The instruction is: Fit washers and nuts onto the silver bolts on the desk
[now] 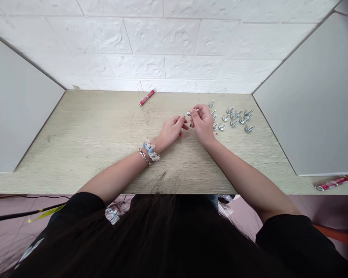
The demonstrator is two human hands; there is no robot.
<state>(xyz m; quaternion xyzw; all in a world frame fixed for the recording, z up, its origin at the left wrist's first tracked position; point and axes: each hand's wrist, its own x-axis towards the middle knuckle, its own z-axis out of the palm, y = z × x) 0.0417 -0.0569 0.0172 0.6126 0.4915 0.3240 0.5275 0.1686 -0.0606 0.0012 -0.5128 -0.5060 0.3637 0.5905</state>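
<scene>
Both my hands meet above the middle of the pale wooden table (84, 139). My right hand (202, 122) pinches a small silver metal part (188, 113) between fingers and thumb. My left hand (171, 130) is curled beside it, its fingertips pressed together close to the same part; whether they grip it I cannot tell. My left wrist carries a chain bracelet and a fabric scrunchie (150, 150). A scatter of several similar silver metal parts (234, 117) lies on the table just right of my right hand.
A red tube (146, 98) lies near the back wall. Another red-and-white tube (332, 183) rests at the front right edge. Grey side panels (313, 100) and a white brick wall enclose the table on three sides.
</scene>
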